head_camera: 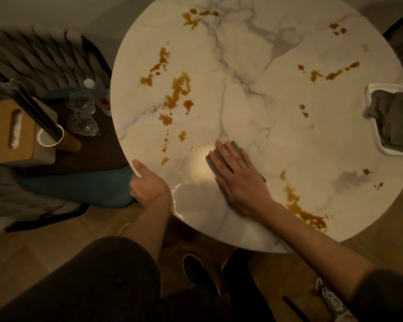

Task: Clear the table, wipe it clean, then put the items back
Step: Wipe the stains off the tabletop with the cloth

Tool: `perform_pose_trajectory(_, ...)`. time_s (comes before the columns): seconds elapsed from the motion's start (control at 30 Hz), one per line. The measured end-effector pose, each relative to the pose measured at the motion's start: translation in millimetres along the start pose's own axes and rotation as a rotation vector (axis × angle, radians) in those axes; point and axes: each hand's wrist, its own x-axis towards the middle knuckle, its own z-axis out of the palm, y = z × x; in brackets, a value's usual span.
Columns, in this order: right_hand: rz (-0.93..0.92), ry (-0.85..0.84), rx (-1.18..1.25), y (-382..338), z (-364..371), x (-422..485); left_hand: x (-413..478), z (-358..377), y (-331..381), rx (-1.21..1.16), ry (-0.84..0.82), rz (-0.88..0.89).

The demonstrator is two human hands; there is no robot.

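Note:
A round white marble table [277, 126] carries several brown spill stains [177, 91] on its left side, far edge and near right edge. My right hand [237, 175] lies flat with straight fingers on a grey cloth [211, 160], pressing it onto the tabletop near the front edge. A wet shiny patch shows just left of the cloth. My left hand [147, 184] grips the table's front-left rim, thumb on top. On a dark seat at the left stand the removed items: a tissue box [14, 133], glasses [82, 112], a white cup [49, 137] and a bottle [96, 91].
A white tray [373, 131] holding a crumpled grey rag [393, 112] sits at the table's right edge. A padded chair back [33, 54] rises at the left. My legs and dark shoes [200, 273] are on the wooden floor below the table.

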Motion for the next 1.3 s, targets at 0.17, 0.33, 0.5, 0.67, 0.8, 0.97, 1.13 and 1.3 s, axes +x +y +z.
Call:
perform_pose_trajectory(0.17,0.106,0.027,0.056,-49,4,34,1,0,-2,-0.005,-0.034,-0.007)
perform_pose_trajectory(0.33,-0.060,0.004,0.006,-13,3,-24,34,-16,4,0.215,-0.166,0.164)
perform_pose_trajectory(0.5,0.275,0.051,0.087,-22,-1,28,54,1,34,0.183,-0.103,0.240)
perform_pose_trajectory(0.67,-0.043,-0.006,0.018,-58,11,7,55,1,30,0.199,-0.086,0.264)
perform_pose_trajectory(0.8,0.068,0.003,0.009,-36,6,14,55,3,30,0.195,-0.083,0.272)
perform_pose_trajectory(0.97,0.124,0.008,0.073,-88,10,59,54,2,34,0.200,-0.081,0.275)
perform_pose_trajectory(1.13,-0.040,-0.015,0.045,-78,9,-2,54,2,33,0.156,-0.084,0.286)
perform_pose_trajectory(1.3,-0.181,-0.046,0.018,-90,13,-11,56,3,32,0.095,-0.095,0.308)
